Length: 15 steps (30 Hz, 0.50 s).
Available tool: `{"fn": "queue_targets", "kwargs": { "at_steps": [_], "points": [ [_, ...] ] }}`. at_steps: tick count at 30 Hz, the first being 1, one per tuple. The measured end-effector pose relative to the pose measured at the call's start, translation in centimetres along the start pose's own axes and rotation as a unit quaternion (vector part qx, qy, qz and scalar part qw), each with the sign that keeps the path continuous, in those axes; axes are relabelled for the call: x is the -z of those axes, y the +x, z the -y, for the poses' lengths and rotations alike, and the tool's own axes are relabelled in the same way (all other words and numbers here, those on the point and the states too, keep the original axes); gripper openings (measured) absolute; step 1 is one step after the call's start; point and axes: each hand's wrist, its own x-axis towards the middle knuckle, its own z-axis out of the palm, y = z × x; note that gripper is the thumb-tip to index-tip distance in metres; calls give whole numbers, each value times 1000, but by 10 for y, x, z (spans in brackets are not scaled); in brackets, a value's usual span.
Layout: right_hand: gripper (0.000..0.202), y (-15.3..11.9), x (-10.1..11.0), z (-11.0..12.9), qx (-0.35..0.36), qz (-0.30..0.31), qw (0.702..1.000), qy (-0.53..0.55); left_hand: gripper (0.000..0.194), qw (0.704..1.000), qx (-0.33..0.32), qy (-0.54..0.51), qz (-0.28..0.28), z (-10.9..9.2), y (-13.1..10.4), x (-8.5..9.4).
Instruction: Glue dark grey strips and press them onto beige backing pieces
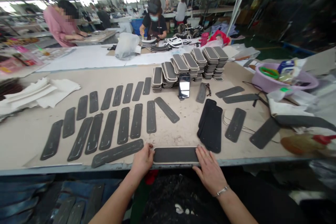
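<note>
Head: left fingers pinching strip at table edge, right fingers flat; room beyond.

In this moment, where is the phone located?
In the head view, the phone stands upright, slightly right of centre, directly in front of the stacked grey pads.

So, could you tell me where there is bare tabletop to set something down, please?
The widest patch lies between the phone, slanting strip, black pieces and held panel. The left is crowded with rows of grey strips, the far right around the purple basin.
</note>
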Motion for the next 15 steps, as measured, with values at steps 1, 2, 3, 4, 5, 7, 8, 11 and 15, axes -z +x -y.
{"fn": "queue_targets", "kwargs": {
  "at_steps": [1,2,3,4,5,7,8,11,15],
  "points": [
    [64,0,-2,1,3,-12,1000,1,21,1000,-10,-3,-24,-2,-7,0],
    [65,-1,-5,1,7,-22,1000,3,24,998,-29,-7,-54,-6,-15,-1],
    [66,-1,-7,1,11,-31,999,6,27,995,-58,-10,-82,-13,-23,-3],
    [66,-1,-9,1,16,-38,999,8,31,990,-99,-12,-102,-22,-32,-6],
    [67,-1,-11,0,20,-43,999,10,35,983,-151,-13,-107,-34,-39,-10],
    [67,-2,-14,-2,28,-51,998,12,49,960,-271,-3,-71,-61,-49,-22],
    [67,-2,-16,-4,33,-55,998,11,58,946,-322,8,-46,-75,-50,-29],
    [68,-3,-19,-8,46,-60,997,8,75,928,-371,43,5,-100,-42,-46],
    [68,-3,-18,-8,45,-59,997,11,78,933,-350,80,25,-78,-28,-50]
  ]
}}
